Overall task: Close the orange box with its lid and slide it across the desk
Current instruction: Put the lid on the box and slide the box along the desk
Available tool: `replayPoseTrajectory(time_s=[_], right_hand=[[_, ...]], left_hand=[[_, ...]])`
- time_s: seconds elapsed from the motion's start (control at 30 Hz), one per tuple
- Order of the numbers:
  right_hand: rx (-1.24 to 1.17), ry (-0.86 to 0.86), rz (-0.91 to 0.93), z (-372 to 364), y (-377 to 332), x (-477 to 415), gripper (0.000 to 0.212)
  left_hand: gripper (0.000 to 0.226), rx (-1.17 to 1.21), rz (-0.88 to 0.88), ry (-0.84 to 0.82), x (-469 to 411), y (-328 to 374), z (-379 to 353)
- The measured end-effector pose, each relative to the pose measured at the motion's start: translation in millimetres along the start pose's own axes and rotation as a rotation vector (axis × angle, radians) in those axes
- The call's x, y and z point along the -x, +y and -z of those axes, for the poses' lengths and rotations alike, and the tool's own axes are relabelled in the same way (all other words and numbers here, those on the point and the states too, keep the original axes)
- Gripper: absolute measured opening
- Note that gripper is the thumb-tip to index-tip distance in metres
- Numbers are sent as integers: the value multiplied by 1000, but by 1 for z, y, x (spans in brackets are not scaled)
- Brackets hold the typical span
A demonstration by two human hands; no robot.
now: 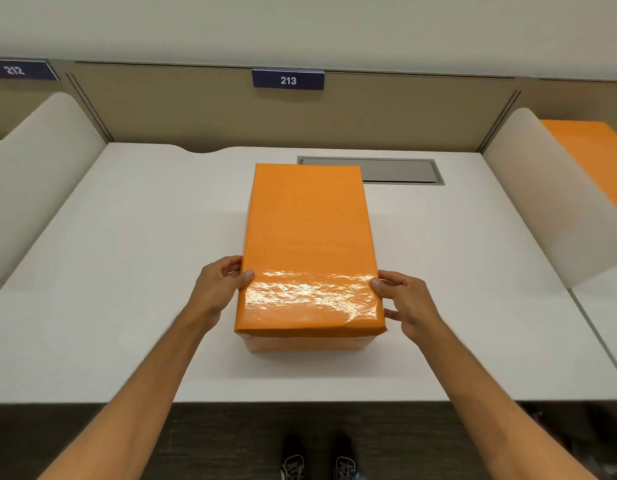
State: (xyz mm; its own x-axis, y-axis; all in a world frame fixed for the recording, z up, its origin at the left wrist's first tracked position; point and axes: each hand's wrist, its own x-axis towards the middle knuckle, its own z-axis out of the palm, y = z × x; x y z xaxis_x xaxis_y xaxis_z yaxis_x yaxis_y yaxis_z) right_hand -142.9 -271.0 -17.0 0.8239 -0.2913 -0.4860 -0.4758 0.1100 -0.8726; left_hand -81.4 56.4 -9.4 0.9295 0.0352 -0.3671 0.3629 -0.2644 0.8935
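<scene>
I am standing at a white desk, looking down at my two bare arms reaching forward. An orange box sits in the middle of the desk with its long side running away from me, and its glossy orange lid rests flat on top, covering it fully; light glares off the lid's near end. My left hand grips the lid's near left edge, thumb pressed on the top surface, the other fingers curled together around the side. My right hand mirrors it on the near right edge, thumb tip on the top corner, fingers slightly spread along the side wall. Beyond the box, a grey metal cable hatch is set into the far desk surface, its left end hidden by the lid. A dark sign reading 213 hangs on the far partition. Past the right divider lies another orange shape. My dark shoes show below the near edge.
</scene>
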Motion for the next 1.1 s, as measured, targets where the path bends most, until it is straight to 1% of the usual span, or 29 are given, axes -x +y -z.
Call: replayPoseTrajectory(time_s=[0.13,0.33,0.53,0.6,0.67,0.77,0.9,1.1], right_hand=[[26,-1,19,-2,5,-3,35],[77,32,26,-2,9,-8,38],[76,24,7,-2,7,-7,36],[84,7,4,-1,5,-10,40],[109,0,37,-2,0,-15,48],[164,20,123,-10,-15,-30,62],[183,46,198,-24,-44,-64,60],[189,31,243,-37,-83,-128,59]], left_hand=[[53,16,-17,0,5,-8,-1],[54,7,-12,1,3,-13,-5],[50,27,15,-52,-2,-15,-1],[48,43,40,-73,-6,-14,1],[49,55,57,-87,-16,-9,3],[61,84,62,-67,-37,7,3],[64,115,73,-52,-72,34,-4],[60,102,79,-23,-129,59,-13]])
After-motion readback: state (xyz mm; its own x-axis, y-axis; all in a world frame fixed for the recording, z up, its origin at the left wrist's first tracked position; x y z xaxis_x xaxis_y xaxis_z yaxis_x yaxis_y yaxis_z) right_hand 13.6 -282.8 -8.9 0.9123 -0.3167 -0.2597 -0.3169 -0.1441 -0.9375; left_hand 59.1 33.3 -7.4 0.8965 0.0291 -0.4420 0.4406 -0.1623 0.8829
